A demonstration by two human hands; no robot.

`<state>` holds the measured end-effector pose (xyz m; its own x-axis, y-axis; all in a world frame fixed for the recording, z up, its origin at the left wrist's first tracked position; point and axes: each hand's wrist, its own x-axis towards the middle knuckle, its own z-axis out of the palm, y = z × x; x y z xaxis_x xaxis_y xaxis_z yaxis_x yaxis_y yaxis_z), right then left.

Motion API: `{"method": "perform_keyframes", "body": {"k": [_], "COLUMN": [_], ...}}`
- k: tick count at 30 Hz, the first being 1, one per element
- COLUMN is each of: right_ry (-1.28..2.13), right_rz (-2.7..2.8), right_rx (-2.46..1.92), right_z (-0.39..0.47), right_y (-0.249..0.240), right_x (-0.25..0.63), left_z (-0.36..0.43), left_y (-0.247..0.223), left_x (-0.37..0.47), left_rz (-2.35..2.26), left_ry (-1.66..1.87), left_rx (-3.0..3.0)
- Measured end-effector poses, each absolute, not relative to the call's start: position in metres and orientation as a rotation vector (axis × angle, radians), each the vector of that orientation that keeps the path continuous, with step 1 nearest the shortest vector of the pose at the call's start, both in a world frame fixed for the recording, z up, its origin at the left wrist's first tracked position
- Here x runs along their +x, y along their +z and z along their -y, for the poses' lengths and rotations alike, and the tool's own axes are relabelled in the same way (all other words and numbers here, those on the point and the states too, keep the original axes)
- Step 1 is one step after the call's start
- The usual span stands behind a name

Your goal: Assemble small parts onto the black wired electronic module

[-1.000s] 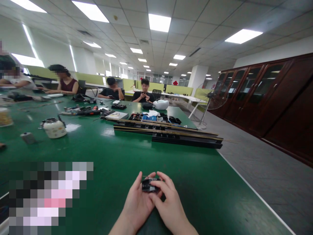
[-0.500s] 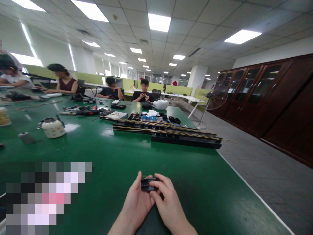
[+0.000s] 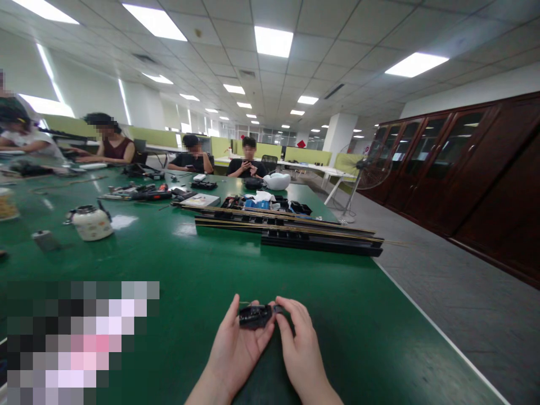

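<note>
A small black angular device (image 3: 254,317), apparently of hard plastic, is cradled in the upturned left hand (image 3: 236,344), above the glossy green desk (image 3: 177,281). It is rested across the curled fingers, with the thumb raised along its left end. A thin pale strand (image 3: 245,304) is seen along its upper edge, close to that thumb. At the opposite end, a small dark curved piece (image 3: 279,309) is pinched between the thumb and forefinger of the right hand (image 3: 301,341); whether it is joined to the device cannot be told.

By its size against the palm, the device is judged light and stiff, with smooth faces that could slip and small parts that could be snapped or bent if squeezed. It is best supported from below and gripped by its solid long sides, with the strand left free of pressure. The curved piece looks thin, so only a gentle fingertip pinch seems called for.

Beyond the fingers, long black channelled bars (image 3: 323,244) are laid across the desk, with slender gold-coloured rods (image 3: 295,226) on top. Farther off to the left of the fingers, a cream patterned round pot (image 3: 92,225) and a grey metal cylinder (image 3: 46,241) are stood.
</note>
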<state>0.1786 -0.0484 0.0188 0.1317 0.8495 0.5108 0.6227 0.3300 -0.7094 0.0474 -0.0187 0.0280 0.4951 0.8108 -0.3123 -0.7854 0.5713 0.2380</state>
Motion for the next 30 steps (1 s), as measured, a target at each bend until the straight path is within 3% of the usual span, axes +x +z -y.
{"method": "perform_keyframes", "body": {"k": [30], "right_ry": [0.295], "right_rz": [1.215], "right_rx": [-1.47], "right_z": [0.0435], "right_y": [0.0177], "right_x": [0.1863], "left_z": [0.0178], "left_y": [0.0287], "left_x": [0.0494], "left_rz": [-0.528], "left_ry": [1.013], "left_rx": [0.038]}}
